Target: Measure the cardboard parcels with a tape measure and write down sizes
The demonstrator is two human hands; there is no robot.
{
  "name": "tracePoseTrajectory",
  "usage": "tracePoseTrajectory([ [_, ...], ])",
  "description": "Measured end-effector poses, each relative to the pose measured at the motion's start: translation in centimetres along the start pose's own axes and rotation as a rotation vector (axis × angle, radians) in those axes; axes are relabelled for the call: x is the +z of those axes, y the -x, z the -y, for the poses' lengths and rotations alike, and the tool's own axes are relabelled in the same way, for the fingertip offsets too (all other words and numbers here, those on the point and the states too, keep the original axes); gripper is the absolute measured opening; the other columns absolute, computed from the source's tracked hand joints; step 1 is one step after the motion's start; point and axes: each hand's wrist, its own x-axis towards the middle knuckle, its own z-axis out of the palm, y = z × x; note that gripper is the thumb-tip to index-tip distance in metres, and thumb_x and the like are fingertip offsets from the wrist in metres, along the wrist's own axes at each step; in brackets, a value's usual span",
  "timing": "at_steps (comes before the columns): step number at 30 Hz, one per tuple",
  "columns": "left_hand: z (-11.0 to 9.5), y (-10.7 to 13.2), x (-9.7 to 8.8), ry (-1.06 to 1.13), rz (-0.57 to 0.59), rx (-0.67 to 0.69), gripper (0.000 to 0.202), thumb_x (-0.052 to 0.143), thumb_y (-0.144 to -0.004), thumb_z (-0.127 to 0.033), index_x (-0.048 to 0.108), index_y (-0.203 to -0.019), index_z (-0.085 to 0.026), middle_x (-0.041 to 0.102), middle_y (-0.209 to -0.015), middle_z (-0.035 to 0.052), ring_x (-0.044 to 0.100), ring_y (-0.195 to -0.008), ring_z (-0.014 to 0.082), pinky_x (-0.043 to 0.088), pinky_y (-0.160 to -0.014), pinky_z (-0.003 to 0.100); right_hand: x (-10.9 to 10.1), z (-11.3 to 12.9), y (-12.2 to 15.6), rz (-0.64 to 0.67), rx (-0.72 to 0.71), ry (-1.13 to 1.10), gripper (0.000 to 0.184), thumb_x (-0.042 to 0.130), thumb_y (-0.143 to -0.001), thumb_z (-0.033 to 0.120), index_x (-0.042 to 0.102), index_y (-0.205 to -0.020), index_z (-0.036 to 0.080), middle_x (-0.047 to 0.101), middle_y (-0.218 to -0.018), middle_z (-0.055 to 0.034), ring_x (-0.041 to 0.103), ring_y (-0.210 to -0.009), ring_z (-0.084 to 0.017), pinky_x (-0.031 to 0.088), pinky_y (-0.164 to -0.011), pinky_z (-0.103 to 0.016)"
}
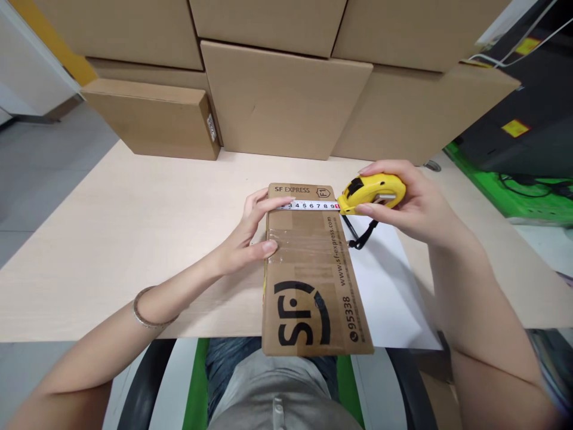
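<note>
A brown cardboard box (308, 257) printed "SF EXPRESS" lies in front of me, its near end reaching past the table edge. My left hand (250, 233) holds the box's left side, thumb on the top and a finger pressing the end of the white tape blade (311, 206). That blade stretches across the box's width near the far end, with numbers up to 9 and a red mark showing. In my right hand (412, 206) is the yellow tape measure (376, 192), gripped between thumb and fingers at the box's right edge. Its black wrist strap (364, 236) dangles below.
White paper (389, 286) lies under the box's right side on the pale wooden table (111, 257). Large cardboard boxes (286, 98) stand along the back, a flatter box (152, 119) at left. Dark equipment (514, 119) and a green tray (505, 197) are at right.
</note>
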Motion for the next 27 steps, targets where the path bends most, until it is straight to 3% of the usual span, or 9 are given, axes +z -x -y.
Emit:
tracePoseTrajectory([
  [4, 0.4, 0.2, 0.2, 0.043, -0.033, -0.013, 0.088, 0.064, -0.089, -0.07, 0.028, -0.165, -0.043, 0.032, -0.17, 0.0057, 0.017, -0.161, 0.0411, 0.013, -0.132, 0.069, -0.2, 0.5, 0.0, 0.005, 0.007, -0.005, 0.048, 0.086, -0.08, 0.032, 0.068, -0.124, 0.037, 0.069, -0.129, -0.0032, 0.071, -0.101, -0.026, 0.062, -0.086, -0.043],
  [7, 1.1, 0.5, 0.1, 0.137, -0.081, -0.036, 0.106, 0.07, -0.084, -0.071, 0.01, -0.167, -0.045, 0.03, -0.173, 0.0052, 0.03, -0.158, 0.0392, 0.029, -0.129, 0.062, 0.4, 1.5, -0.5, 0.007, -0.042, -0.021, 0.048, 0.085, -0.082, 0.03, 0.066, -0.126, 0.037, 0.069, -0.124, -0.0019, 0.07, -0.096, -0.022, 0.061, -0.082, -0.039],
  [10, 1.4, 0.8, -0.2, 0.184, -0.109, -0.036, 0.112, 0.076, -0.08, -0.069, 0.008, -0.167, -0.046, 0.037, -0.169, 0.0065, 0.04, -0.154, 0.0379, 0.039, -0.123, 0.059, 2.1, 2.8, -1.7, 0.068, -0.106, -0.036, 0.047, 0.084, -0.085, 0.032, 0.064, -0.127, 0.036, 0.068, -0.125, -0.0014, 0.07, -0.103, -0.022, 0.06, -0.091, -0.04],
  [15, 0.2, 2.0, -0.3, 0.221, -0.189, -0.076, 0.104, 0.074, -0.082, -0.065, 0.016, -0.166, -0.046, 0.044, -0.164, 0.0069, 0.046, -0.15, 0.0377, 0.045, -0.119, 0.059, 5.5, 5.1, -4.7, 0.1, -0.109, -0.027, 0.049, 0.081, -0.085, 0.05, 0.064, -0.128, 0.033, 0.066, -0.131, -0.0024, 0.068, -0.119, -0.028, 0.059, -0.1, -0.046],
  [19, -1.4, 3.9, -1.1, 0.262, -0.295, -0.192, 0.1, 0.072, -0.083, -0.058, 0.017, -0.166, -0.046, 0.046, -0.165, 0.0032, 0.044, -0.152, 0.0377, 0.05, -0.116, 0.057, 6.5, 6.5, -6.0, 0.033, -0.036, -0.085, 0.058, 0.08, -0.083, 0.059, 0.059, -0.132, 0.034, 0.064, -0.135, -0.0027, 0.067, -0.122, -0.027, 0.063, -0.089, -0.039],
  [21, -1.8, 5.0, -2.3, 0.268, -0.331, -0.253, 0.091, 0.068, -0.084, -0.05, 0.026, -0.164, -0.047, 0.047, -0.165, -0.0024, 0.043, -0.154, 0.0372, 0.05, -0.117, 0.057, 6.4, 6.7, -6.0, 0.01, -0.005, -0.149, 0.063, 0.079, -0.083, 0.064, 0.056, -0.134, 0.035, 0.065, -0.131, -0.0039, 0.07, -0.113, -0.025, 0.064, -0.078, -0.034],
  [23, -2.3, 6.1, -3.6, 0.289, -0.342, -0.292, 0.076, 0.067, -0.08, -0.045, 0.05, -0.154, -0.042, 0.053, -0.162, -0.0072, 0.045, -0.152, 0.0375, 0.054, -0.115, 0.054, 6.1, 6.7, -5.6, -0.005, 0.017, -0.223, 0.064, 0.076, -0.083, 0.068, 0.054, -0.135, 0.036, 0.068, -0.128, -0.0042, 0.071, -0.098, -0.022, 0.063, -0.067, -0.032],
  [25, -3.2, 6.8, -4.6, 0.319, -0.407, -0.418, 0.062, 0.067, -0.081, -0.044, 0.065, -0.142, -0.036, 0.061, -0.156, -0.0065, 0.056, -0.143, 0.0371, 0.06, -0.106, 0.049, 5.8, 6.3, -5.0, -0.009, 0.047, -0.282, 0.061, 0.074, -0.085, 0.067, 0.054, -0.134, 0.037, 0.069, -0.127, -0.0036, 0.07, -0.083, -0.019, 0.06, -0.058, -0.031],
  [27, -4.5, 7.1, -5.0, 0.378, -0.439, -0.561, 0.055, 0.058, -0.092, -0.056, 0.066, -0.14, -0.033, 0.075, -0.137, -0.0002, 0.071, -0.119, 0.0352, 0.065, -0.089, 0.046, 5.3, 5.8, -4.5, 0.006, 0.084, -0.321, 0.056, 0.076, -0.088, 0.06, 0.055, -0.133, 0.036, 0.07, -0.125, -0.0036, 0.067, -0.071, -0.016, 0.057, -0.051, -0.031],
])
